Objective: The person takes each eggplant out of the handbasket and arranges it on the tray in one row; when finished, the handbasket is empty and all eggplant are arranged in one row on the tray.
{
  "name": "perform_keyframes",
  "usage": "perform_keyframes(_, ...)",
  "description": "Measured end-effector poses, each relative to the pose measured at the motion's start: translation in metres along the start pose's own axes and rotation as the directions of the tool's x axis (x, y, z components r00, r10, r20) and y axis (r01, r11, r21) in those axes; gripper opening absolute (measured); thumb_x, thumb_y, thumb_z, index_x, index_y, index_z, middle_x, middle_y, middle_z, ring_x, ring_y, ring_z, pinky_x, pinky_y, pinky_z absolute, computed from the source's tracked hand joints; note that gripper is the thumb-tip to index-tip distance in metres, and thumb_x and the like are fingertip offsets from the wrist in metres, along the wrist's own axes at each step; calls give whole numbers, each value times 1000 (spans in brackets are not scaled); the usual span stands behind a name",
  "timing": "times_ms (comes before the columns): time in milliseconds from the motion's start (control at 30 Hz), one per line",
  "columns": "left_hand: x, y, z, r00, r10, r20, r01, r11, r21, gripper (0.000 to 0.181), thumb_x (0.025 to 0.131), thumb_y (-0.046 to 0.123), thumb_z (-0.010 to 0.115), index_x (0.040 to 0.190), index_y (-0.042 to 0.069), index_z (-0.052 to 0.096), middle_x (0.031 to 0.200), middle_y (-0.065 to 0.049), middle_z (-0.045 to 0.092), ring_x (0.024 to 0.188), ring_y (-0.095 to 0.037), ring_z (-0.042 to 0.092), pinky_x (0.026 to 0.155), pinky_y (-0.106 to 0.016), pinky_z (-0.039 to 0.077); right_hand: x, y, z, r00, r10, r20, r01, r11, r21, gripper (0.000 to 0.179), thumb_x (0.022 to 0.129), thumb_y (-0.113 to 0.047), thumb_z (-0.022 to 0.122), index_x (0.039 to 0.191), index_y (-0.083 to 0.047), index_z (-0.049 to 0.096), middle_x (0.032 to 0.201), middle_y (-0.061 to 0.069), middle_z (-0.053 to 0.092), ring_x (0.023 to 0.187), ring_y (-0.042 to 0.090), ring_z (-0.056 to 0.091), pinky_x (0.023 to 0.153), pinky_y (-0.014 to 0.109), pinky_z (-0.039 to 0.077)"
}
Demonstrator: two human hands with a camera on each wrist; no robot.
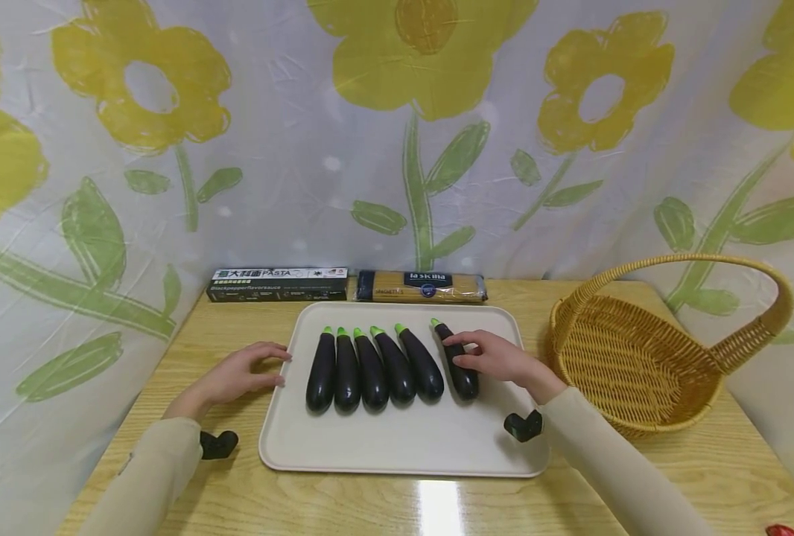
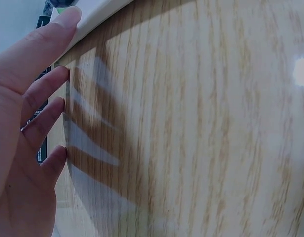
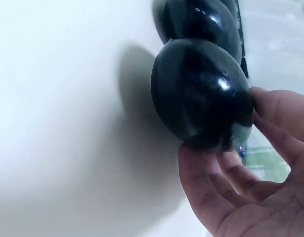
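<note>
Several dark eggplants (image 1: pixel 373 383) with green stem ends lie side by side on a white tray (image 1: pixel 397 452). One more eggplant (image 1: pixel 462 378) lies at the right of the row, a small gap from it. My right hand (image 1: pixel 491 359) holds this one from its right side. In the right wrist view, thumb and fingers sit on either side of the held eggplant (image 3: pixel 201 94). By the tray's left edge is my left hand (image 1: pixel 243 374), with nothing in it and fingers spread, its fingertips right at the rim. The left wrist view shows that hand (image 2: pixel 28 108) over the wood.
A wicker basket (image 1: pixel 638 424) with a tall handle stands right of the tray. Behind the tray, a dark pasta box (image 1: pixel 276 286) and a spaghetti pack (image 1: pixel 420 287) lie against the flowered cloth (image 1: pixel 290 171). A small red thing (image 1: pixel 780 530) shows at the bottom right corner.
</note>
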State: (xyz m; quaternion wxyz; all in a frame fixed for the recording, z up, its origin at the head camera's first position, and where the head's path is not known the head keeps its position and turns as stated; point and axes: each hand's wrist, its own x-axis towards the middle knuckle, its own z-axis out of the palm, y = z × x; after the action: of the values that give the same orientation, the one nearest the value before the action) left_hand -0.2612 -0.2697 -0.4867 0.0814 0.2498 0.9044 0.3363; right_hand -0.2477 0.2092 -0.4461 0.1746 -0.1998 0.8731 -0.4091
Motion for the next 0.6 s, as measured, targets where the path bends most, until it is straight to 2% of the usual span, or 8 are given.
perform_keyframes(267, 1, -1, 0, 1000, -2, 2, 2, 1000, 0, 39, 89, 27, 73, 122, 10, 65, 134, -19, 55, 128, -43, 45, 107, -61, 32, 2, 1, 5, 1000, -9, 4, 8, 997, 83, 38, 95, -9, 62, 131, 1, 57, 130, 21, 57, 96, 20, 65, 83, 30, 52)
perform_keyframes(500, 0, -2, 0, 1000, 0, 0, 0, 1000, -4, 39, 89, 28, 73, 122, 10, 65, 134, -19, 55, 128, -43, 45, 107, -61, 33, -1, -2, 8, 1000, 18, 21, -21, 994, 109, 44, 93, -13, 67, 134, -2, 56, 134, 22, 53, 99, 19, 65, 85, 32, 53)
perform_keyframes(600, 1, -1, 0, 1000, 4, 2, -4, 1000, -5, 39, 89, 28, 73, 123, 9, 65, 134, -19, 55, 128, -43, 45, 107, -61, 32, 0, -2, 9, 1000, 9, 15, -11, 995, 100, 42, 93, -11, 66, 133, -2, 56, 133, 22, 53, 101, 20, 65, 84, 31, 54)
